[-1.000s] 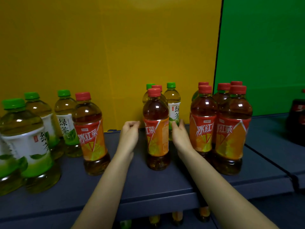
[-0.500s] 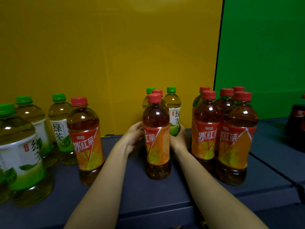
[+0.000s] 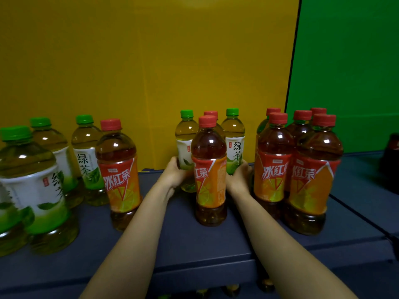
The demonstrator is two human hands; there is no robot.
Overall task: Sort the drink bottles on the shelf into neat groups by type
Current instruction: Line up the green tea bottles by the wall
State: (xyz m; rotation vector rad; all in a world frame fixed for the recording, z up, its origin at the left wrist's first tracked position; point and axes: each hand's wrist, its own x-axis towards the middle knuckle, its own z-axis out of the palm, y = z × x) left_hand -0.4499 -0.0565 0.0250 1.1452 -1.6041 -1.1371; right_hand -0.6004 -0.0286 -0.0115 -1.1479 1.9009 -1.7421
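My left hand (image 3: pixel 172 174) grips a green-capped green tea bottle (image 3: pixel 186 145) at the back of the middle cluster. My right hand (image 3: pixel 239 176) grips a second green tea bottle (image 3: pixel 234 139) to its right. Between and in front of them stands a red-capped iced tea bottle (image 3: pixel 209 169); another red cap (image 3: pixel 211 114) shows behind it. Several green tea bottles (image 3: pixel 28 182) stand at the left, with one iced tea bottle (image 3: pixel 118 167) beside them. At the right several iced tea bottles (image 3: pixel 313 169) form a group.
The bottles stand on a dark blue shelf (image 3: pixel 194 244) with a front edge near me. A yellow back wall (image 3: pixel 151 72) and a green panel (image 3: pixel 349 72) rise behind. A dark bottle (image 3: pixel 391 160) sits at the far right. More caps show on the level below.
Both hands reached past the front iced tea bottle and closed round the two green tea bottles behind it. The left-hand green bottle now stands out further to the left.
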